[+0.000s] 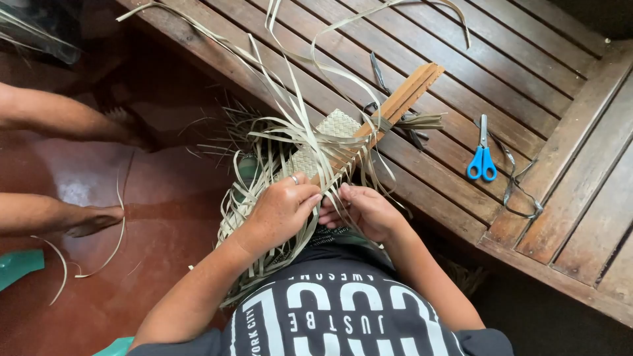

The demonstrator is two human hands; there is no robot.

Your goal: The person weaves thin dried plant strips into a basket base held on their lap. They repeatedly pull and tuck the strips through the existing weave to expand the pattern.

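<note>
One small woven patch (pixel 337 125) is finished on the surface's (pixel 461 72) edge; many loose strips (pixel 264 178) trail unwoven. Left hand (pixel 280 211) and right hand (pixel 366 209) both pinch strips at the weave's near edge.

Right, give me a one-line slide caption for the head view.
Both hands, left hand and right hand, plait pale leaf strips into a woven mat beside blue scissors on a slatted bench.

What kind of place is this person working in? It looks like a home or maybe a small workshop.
Probably a home porch or small craft spot for hand weaving. Both hands, left and right, work pale leaf strips into a woven mat beside a slatted wooden bench, where blue scissors lie. The red floor carries stray strips.
</note>
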